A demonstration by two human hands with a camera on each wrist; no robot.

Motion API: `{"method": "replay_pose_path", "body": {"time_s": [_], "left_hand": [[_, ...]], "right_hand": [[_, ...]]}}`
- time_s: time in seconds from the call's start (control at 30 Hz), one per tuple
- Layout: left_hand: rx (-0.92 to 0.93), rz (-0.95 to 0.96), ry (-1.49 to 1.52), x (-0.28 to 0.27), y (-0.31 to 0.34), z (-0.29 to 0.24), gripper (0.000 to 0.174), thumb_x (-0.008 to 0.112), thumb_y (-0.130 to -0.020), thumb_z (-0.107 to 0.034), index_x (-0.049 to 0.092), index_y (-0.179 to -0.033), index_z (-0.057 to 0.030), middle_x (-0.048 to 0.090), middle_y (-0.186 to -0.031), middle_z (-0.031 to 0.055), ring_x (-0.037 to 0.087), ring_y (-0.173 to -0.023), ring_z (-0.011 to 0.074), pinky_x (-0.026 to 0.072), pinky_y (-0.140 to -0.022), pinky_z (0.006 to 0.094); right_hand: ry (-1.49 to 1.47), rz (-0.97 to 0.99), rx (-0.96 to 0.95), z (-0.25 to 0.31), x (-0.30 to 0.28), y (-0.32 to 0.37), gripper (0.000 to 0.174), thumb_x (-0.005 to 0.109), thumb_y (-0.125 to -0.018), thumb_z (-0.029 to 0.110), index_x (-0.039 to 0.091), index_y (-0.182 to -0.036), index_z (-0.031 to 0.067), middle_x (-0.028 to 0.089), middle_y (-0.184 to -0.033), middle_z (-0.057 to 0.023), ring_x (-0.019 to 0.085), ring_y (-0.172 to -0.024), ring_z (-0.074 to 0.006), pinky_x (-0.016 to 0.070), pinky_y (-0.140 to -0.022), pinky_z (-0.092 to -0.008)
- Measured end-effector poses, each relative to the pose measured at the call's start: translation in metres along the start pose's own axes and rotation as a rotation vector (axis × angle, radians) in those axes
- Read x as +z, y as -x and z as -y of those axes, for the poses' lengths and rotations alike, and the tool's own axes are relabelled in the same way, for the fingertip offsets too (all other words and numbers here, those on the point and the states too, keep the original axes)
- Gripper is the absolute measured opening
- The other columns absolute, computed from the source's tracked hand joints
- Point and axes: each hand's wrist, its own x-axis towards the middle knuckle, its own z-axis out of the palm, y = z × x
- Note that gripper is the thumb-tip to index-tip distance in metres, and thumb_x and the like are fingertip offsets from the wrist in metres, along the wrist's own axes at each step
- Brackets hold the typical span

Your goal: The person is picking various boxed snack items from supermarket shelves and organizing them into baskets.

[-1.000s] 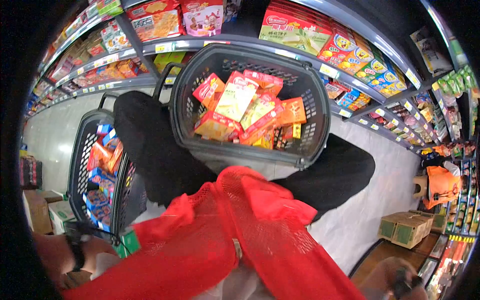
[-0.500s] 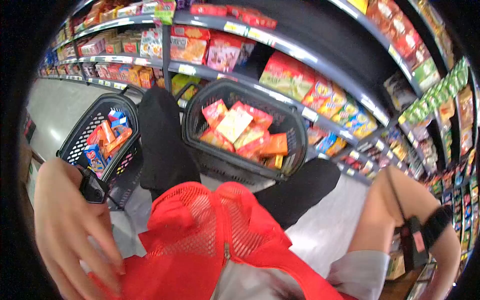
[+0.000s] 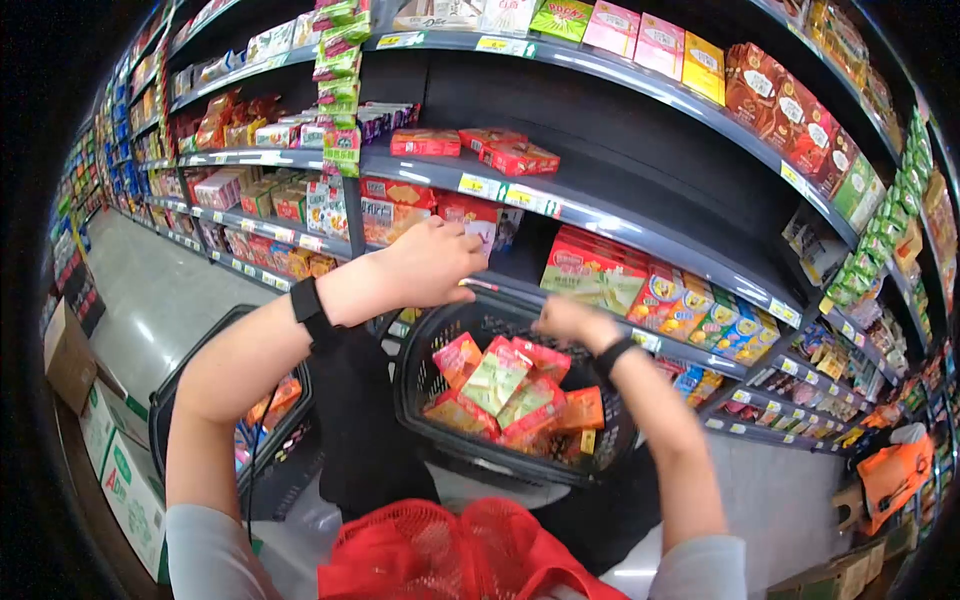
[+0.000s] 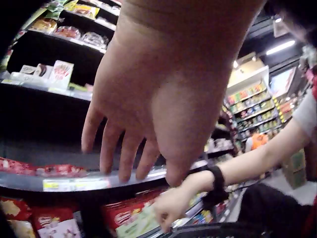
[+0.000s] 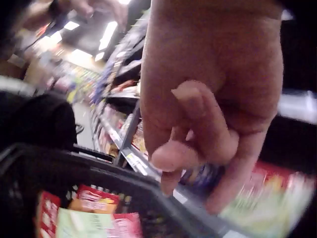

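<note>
In the head view my left hand [image 3: 430, 262] is over the back left rim of a black shopping basket [image 3: 402, 400], close to the shelf front. Its fingers hang straight and slightly spread in the left wrist view, holding nothing. My right hand [image 3: 577, 320] is above the basket's back right side. Seen from the right wrist, its fingers [image 5: 203, 124] are loosely curled, with nothing between them. Inside the basket lies a pile of red and green snack boxes [image 3: 498, 378], plus an orange box [image 3: 583, 408].
A second black basket [image 3: 228, 322] with snack packs stands at my left. Red flat boxes [image 3: 425, 142] lie on the middle shelf [image 3: 600, 205]. Green wafer boxes [image 3: 595, 280] fill part of the lower shelf. Cartons [image 3: 125, 480] are at the left; an orange-clad person [image 3: 893, 480] is far right.
Both hands have come up and forward from beside my body to over the basket at the shelf. The head view has tilted upward, showing more shelves. The boxes in the basket look unmoved.
</note>
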Motion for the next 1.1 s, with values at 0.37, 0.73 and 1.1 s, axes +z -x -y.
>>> {"method": "replay_pose_path", "body": {"time_s": [0.37,0.73,1.1], "left_hand": [[-0.62,-0.209,0.115,0.109,-0.171,0.151,0.058,0.06,-0.075,-0.039,0.046,-0.116,-0.0008,0.049,-0.112,0.0188,0.048,-0.106,0.0326,0.0409,-0.088,0.0418],[-0.309,-0.746,-0.043,0.113,-0.201,0.153,0.079,0.077,-0.053,-0.035,0.044,-0.117,-0.0039,0.047,-0.112,0.0191,0.047,-0.103,0.0362,0.0384,-0.09,0.041],[0.091,-0.146,0.405,0.114,-0.091,0.036,0.063,0.07,-0.06,-0.025,0.047,-0.116,-0.0078,0.045,-0.12,0.0133,0.043,-0.114,0.0299,0.0372,-0.091,0.0417]], "right_hand": [[-0.041,0.042,-0.102,-0.078,0.113,0.005,0.028,0.054,-0.079,0.036,0.063,-0.089,0.0121,0.063,-0.079,-0.0125,0.061,-0.076,-0.0299,0.0486,-0.066,-0.0411],[-0.475,-0.566,-0.064,-0.093,0.059,0.01,0.033,0.056,-0.081,0.033,0.056,-0.099,0.0045,0.06,-0.07,-0.0197,0.059,-0.067,-0.0375,0.0486,-0.06,-0.0451],[-1.601,-0.157,0.11,-0.078,0.084,-0.007,0.041,0.058,-0.085,0.019,0.041,-0.119,0.0023,0.053,-0.106,-0.0079,0.051,-0.099,-0.0124,0.0432,-0.084,-0.0272]]}}
